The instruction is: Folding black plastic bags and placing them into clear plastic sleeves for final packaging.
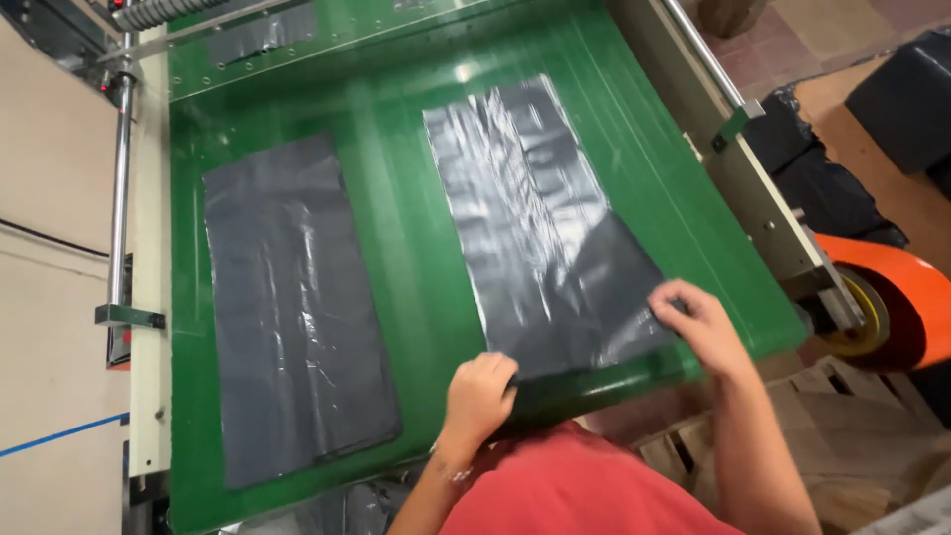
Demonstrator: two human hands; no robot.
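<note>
Both hands — left hand (479, 392), right hand (693, 322) — pinch the right black bag stack's (540, 228) near edge.

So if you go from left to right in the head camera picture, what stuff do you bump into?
Metal rod → flat dark plastic bag → left hand → shiny dark plastic bag → right hand → orange roll.
</note>
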